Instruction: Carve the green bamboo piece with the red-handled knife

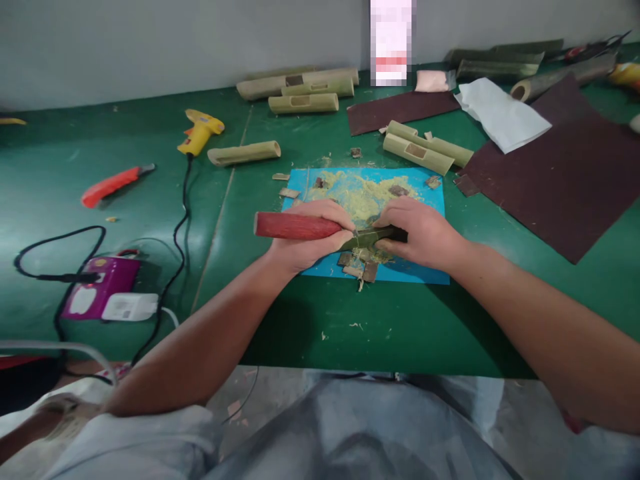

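Note:
My left hand (307, 252) is closed around a carving tool with a red wooden handle (297, 225); its handle points left, and the metal tip by my thumb is barely visible. The tip meets a dark green bamboo piece (367, 238), which the left fingers also seem to touch. From the other side, my right hand (425, 227) grips the bamboo's right end between thumb and fingers. Both hands are over a blue sheet (435, 263) strewn with pale yellow shavings (357, 193). Several small brown bamboo chips (370, 271) lie just below the piece.
On the green table are a yellow heat gun (200, 133), a red-handled cutter (113, 187) and a purple power box (103, 283) with cables. Cut bamboo tubes (305, 102) lie at the back. Dark brown sheets (555, 180) and a white cloth (503, 113) are at right.

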A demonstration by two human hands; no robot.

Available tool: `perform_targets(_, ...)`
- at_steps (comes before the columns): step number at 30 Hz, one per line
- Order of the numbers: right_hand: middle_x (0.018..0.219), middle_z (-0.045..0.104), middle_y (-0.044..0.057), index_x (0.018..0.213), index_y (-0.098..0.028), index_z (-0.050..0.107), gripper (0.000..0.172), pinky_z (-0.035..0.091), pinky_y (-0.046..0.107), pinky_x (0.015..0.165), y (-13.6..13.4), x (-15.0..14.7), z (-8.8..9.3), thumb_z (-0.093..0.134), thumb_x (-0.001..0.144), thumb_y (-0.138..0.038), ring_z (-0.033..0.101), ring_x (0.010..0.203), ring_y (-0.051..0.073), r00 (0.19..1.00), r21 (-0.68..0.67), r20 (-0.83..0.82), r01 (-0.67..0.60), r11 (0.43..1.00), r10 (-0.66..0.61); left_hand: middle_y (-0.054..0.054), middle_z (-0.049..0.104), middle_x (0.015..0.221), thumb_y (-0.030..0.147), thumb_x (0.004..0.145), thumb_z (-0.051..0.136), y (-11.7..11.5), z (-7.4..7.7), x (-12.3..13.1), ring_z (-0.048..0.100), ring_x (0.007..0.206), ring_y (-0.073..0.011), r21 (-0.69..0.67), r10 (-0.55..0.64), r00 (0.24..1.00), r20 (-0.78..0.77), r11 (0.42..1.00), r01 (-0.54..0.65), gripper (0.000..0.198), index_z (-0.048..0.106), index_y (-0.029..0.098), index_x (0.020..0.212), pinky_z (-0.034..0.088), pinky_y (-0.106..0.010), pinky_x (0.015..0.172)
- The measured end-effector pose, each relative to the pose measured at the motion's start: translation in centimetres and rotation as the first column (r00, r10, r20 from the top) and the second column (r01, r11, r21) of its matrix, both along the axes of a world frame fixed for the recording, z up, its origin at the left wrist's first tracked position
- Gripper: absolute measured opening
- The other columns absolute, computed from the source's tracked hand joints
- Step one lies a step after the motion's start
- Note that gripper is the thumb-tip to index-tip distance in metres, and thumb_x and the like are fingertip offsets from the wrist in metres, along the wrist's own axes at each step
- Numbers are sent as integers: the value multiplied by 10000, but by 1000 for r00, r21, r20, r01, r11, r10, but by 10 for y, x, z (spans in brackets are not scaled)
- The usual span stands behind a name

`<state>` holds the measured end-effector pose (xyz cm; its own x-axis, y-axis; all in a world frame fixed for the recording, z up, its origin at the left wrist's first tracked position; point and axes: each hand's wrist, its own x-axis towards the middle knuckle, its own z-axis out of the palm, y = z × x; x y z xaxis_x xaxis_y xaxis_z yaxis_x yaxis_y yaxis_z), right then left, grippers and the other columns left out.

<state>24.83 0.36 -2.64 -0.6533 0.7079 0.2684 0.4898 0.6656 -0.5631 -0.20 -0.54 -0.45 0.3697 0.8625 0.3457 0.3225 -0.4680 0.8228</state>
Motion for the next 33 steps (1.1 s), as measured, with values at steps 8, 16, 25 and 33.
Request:
perform_targets(8,951,674,87,942,-191,685,108,447,373,836,0,-1,0,696,864,-266,591,924,249,1000,16,3,16,1000,-16,3,782,869,251,838,736,1,-7,3,737,851,-204,61,1,1000,-15,998,0,54,768,292,823,612,-386,881)
perform_targets(16,957,673,89,937,-189,680,125,442,377,837,0,-1,0,702,871,-293,586,931,252,1000,-11,1,21,1000,-21,-2,774,837,246,832,727,0,-4,5,723,803,-198,114,-19,999,-36,993,23,62,748,275,781,601,-382,810)
perform_targets(25,962,678,90,955,-183,675,125,443,369,829,-1,-2,-1,672,871,-275,588,933,249,1000,11,3,14,1000,-14,-11,704,717,314,863,696,5,-8,5,658,689,-182,134,-69,993,91,989,57,188,680,250,688,546,-367,695)
perform_targets(33,969,694,100,969,-175,689,145,453,385,834,-1,-3,-1,670,875,-284,608,949,264,1000,12,5,21,1000,-21,-33,718,805,277,884,703,6,-14,-1,671,778,-190,80,-64,973,221,996,47,121,748,233,781,545,-382,762)
